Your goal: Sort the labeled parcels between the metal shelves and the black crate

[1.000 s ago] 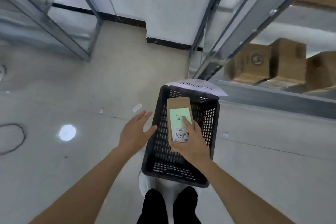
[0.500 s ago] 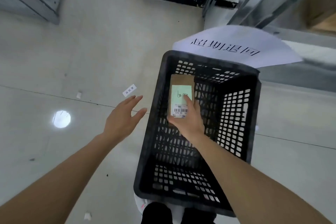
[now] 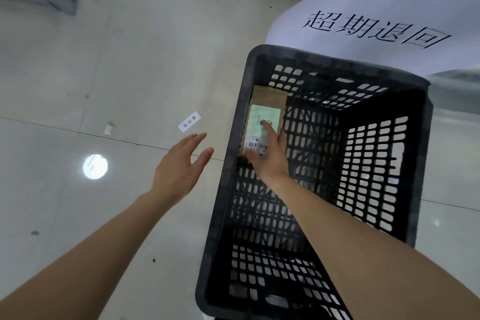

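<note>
Right hand (image 3: 268,161) grips brown parcel (image 3: 267,101) inside black crate (image 3: 233,189), against its far-left corner, green label up. Left hand (image 3: 179,163) empty, fingers spread, over floor beside crate's left wall

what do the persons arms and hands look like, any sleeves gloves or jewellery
Both arms are bare as far up as the view shows: no sleeves. The left hand and right hand wear no gloves, and no rings, watch or wristbands show. The fingers look slim, with short nails where they can be seen. No marks or tattoos are visible on either forearm.
</note>
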